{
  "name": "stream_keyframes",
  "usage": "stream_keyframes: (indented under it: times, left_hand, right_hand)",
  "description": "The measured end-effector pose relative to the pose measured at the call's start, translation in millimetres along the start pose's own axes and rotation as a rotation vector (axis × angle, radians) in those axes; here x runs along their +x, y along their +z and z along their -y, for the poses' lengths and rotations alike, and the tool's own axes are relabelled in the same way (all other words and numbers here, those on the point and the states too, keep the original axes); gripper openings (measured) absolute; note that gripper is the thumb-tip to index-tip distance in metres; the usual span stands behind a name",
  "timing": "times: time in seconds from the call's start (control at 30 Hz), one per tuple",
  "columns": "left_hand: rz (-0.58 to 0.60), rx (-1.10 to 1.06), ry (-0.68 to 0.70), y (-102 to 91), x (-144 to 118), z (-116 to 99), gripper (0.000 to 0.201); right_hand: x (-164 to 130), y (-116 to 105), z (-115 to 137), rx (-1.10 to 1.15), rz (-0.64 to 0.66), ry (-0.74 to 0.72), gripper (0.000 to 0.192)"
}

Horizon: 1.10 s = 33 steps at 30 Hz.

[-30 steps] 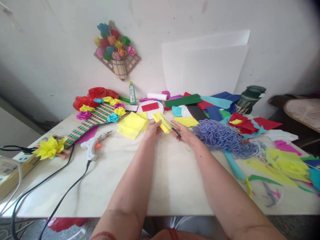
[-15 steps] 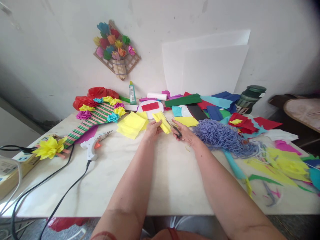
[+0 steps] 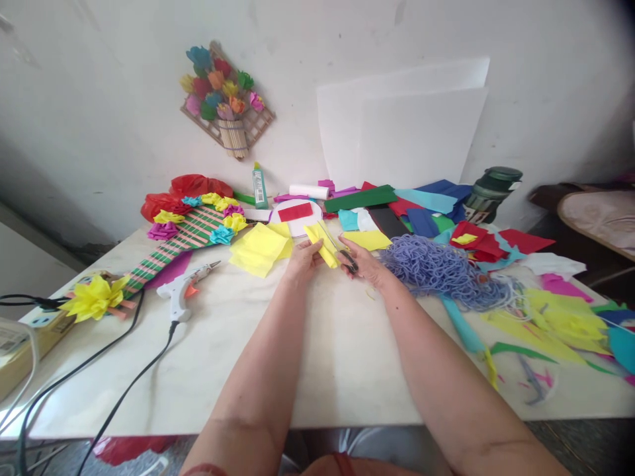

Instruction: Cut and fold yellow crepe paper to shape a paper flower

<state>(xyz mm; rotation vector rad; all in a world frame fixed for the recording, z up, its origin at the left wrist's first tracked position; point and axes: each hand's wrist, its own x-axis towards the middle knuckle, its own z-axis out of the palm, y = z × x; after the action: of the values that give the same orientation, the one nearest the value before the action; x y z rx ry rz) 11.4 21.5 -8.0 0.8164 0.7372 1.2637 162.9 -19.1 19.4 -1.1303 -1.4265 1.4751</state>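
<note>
Left hand (image 3: 302,256) pinches folded yellow paper (image 3: 322,243); right hand (image 3: 366,264) holds scissors (image 3: 342,254)

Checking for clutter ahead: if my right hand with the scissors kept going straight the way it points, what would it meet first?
Probably the folded yellow paper that the left hand holds: the scissors in the right hand point up-left, blades already at it. Beyond lies the white disc with a red rectangle; depth is unclear.

The room is bright with soft, even daylight, and the white wall (image 3: 124,99) and pale table (image 3: 337,344) throw it back without harsh glare. Shadows are faint: a dull grey band lies low along the wall at the left, and only a weak shade sits under the forearms. The wide lens bends the table's edges and darkens the upper right corner. Far paper scraps (image 3: 560,317) look slightly soft; the centre stays sharp.
</note>
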Motion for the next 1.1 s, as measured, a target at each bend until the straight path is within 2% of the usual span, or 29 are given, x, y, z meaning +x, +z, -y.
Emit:
stream_keyframes:
  times: [0.27,1.1]
  left_hand:
    - [-0.019,0.016,-0.015,4.1,-3,-2,0.017]
    - [-0.038,-0.037,-0.016,1.1,1,-1,0.014]
  right_hand:
    - [8,-4,-11,0.037,0.010,-0.047,0.074]
    - [14,-7,-20,-0.017,0.001,-0.151,0.075]
